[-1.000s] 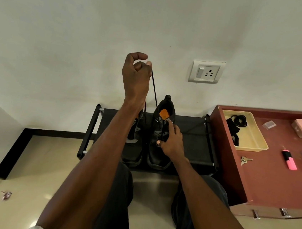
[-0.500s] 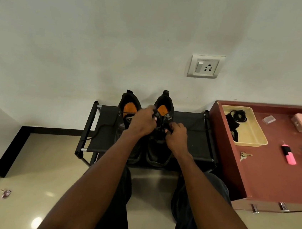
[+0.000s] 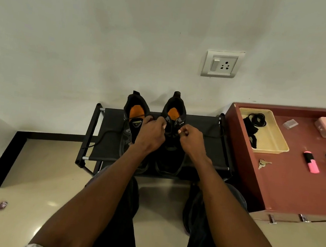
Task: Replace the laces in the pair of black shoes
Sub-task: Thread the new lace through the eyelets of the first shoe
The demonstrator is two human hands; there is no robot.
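Dim, soft light; wide-angle edge distortion

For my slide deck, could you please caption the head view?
Both hands, left hand and right hand, work a black lace at the right shoe on a low black rack.

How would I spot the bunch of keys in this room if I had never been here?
Look to the low reddish-brown cabinet standing right of the black shoe rack. On its top, just in front of the cream tray, near the cabinet's left edge, lie the keys. They are the only small metallic thing there; the pink highlighter beside them is bright and chunky.
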